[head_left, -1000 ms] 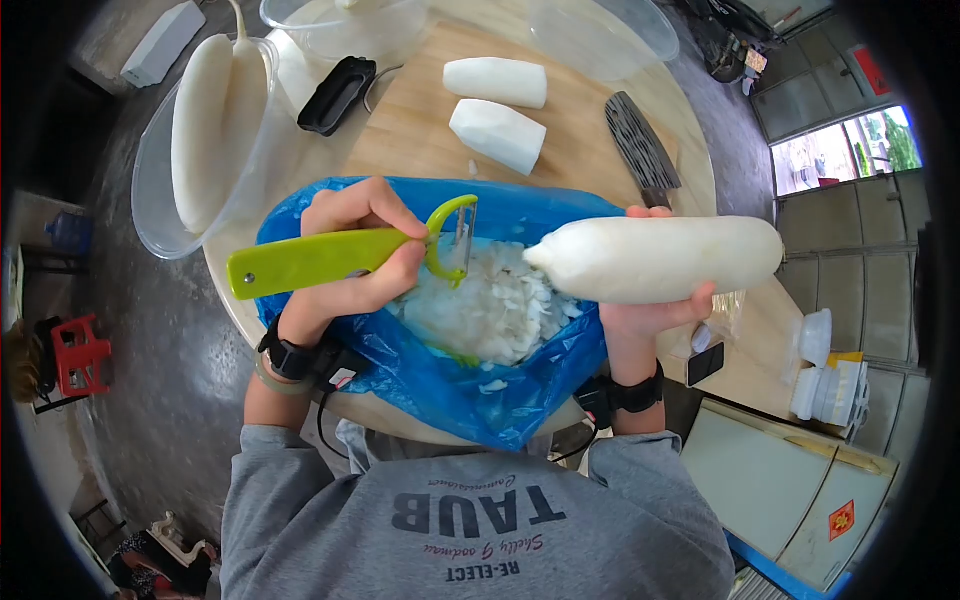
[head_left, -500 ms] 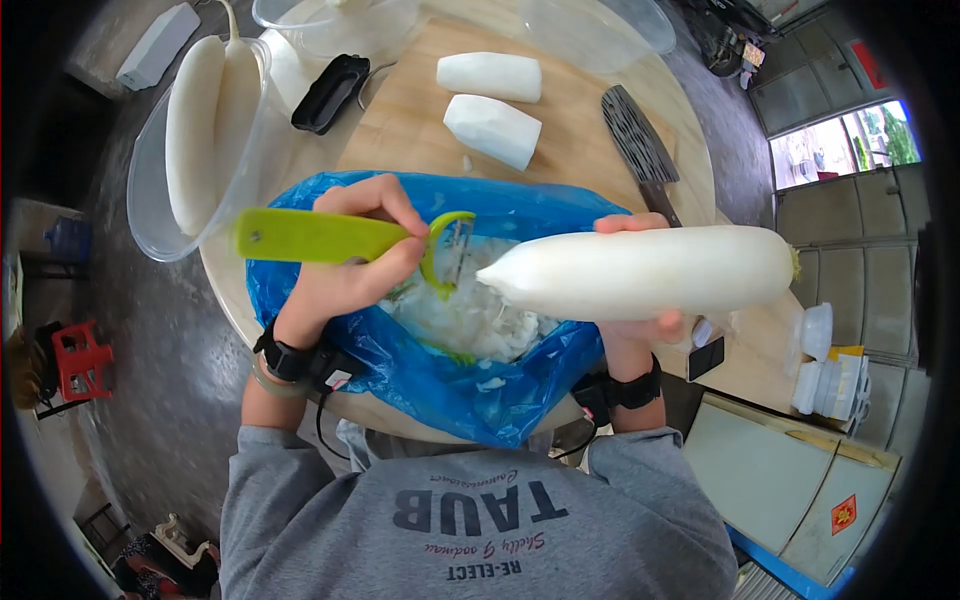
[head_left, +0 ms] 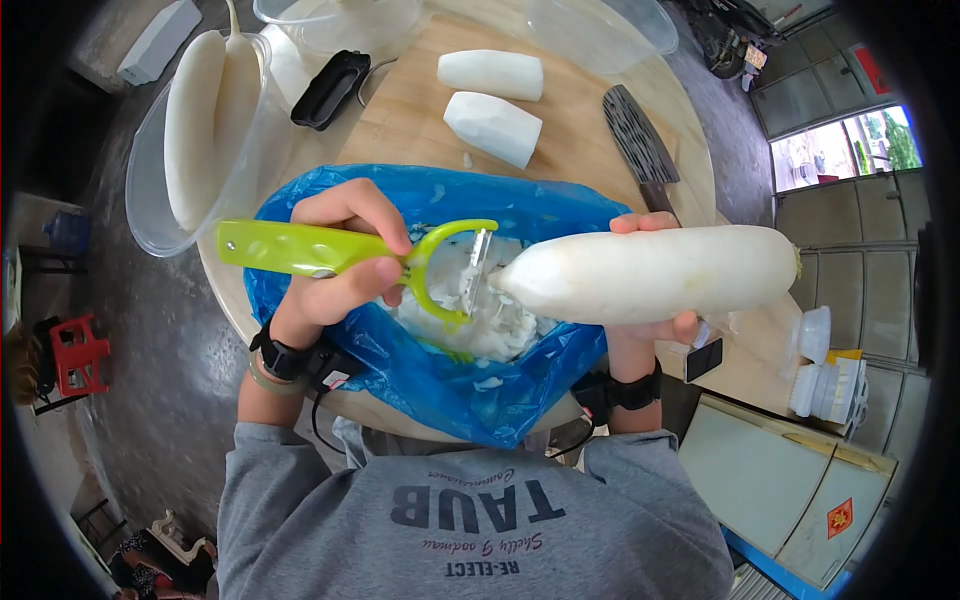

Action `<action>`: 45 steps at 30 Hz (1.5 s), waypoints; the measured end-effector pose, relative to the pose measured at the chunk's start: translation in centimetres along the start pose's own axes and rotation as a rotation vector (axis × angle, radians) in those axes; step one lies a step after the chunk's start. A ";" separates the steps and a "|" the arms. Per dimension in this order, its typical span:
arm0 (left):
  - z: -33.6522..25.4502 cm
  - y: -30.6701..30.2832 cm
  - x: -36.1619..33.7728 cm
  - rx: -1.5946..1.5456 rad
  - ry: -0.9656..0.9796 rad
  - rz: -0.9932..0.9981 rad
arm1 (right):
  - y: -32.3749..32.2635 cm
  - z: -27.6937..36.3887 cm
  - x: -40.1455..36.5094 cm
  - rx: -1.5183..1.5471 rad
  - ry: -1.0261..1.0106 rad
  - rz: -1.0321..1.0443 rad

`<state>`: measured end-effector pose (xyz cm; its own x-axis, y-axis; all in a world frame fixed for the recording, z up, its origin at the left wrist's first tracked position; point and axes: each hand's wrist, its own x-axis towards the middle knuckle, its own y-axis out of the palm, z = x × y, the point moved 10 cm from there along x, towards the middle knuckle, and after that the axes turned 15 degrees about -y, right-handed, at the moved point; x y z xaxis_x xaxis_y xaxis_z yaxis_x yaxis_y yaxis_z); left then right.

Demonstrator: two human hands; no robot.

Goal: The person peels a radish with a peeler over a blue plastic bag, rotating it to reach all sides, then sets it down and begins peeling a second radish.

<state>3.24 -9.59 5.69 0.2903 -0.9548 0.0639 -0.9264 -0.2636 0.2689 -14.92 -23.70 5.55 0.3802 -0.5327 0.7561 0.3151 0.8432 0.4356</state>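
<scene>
My left hand (head_left: 345,260) is closed round a green peeler (head_left: 300,248), whose blade is just left of the radish tip, over the bag. A long white radish (head_left: 655,272) lies sideways in my right hand (head_left: 650,318), fingers wrapped round it from behind and below. Beneath both hands, a blue plastic bag (head_left: 420,390) is spread open with pale peelings (head_left: 490,330) inside. Two peeled radish pieces (head_left: 490,75) rest on the wooden board (head_left: 410,120) beyond the bag.
A knife (head_left: 640,140) lies at the board's right side. At the left stands a clear tub (head_left: 150,215) holding unpeeled radishes (head_left: 193,130), with a black tray (head_left: 330,90) nearby. A phone (head_left: 703,360) is on the right. More clear containers (head_left: 600,30) are at the far edge.
The peeler in my left hand has turned, its head now nearer the radish tip and its blade more upright. The radish has shifted slightly to the right.
</scene>
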 end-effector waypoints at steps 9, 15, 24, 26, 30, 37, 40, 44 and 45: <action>0.1 0.6 0.0 0.256 0.082 -0.043 | 0.3 -0.4 -0.4 -0.033 -0.020 0.014; 0.4 -0.9 0.8 0.177 -0.027 -0.131 | -0.6 0.3 -0.2 0.274 -0.026 -0.064; -0.3 0.0 0.1 0.107 0.010 -0.071 | -2.0 -0.2 -0.8 0.248 0.015 -0.184; -0.5 0.3 -0.2 0.114 0.067 -0.033 | -2.2 -0.5 -0.8 0.190 0.052 -0.277; -1.1 1.6 -0.3 0.213 0.186 0.041 | -2.3 -1.5 -1.3 0.129 0.118 -0.390; -2.0 2.9 -0.5 0.386 0.344 0.013 | -2.2 -2.7 -2.4 -0.062 0.248 -0.422; -2.5 3.2 -0.7 0.490 0.413 -0.011 | -2.3 -2.8 -2.5 -0.121 0.252 -0.462; -2.5 2.3 -0.5 0.570 0.376 -0.103 | -3.6 -2.0 -2.5 -0.188 0.193 -0.507; -2.5 1.8 -0.2 0.585 0.379 -0.132 | -3.7 -1.7 -2.4 -0.114 0.176 -0.533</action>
<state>2.13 -9.49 8.56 0.3743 -0.8244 0.4247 -0.8237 -0.5059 -0.2561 -15.50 -25.68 1.28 0.2792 -0.8943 0.3496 0.5913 0.4470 0.6712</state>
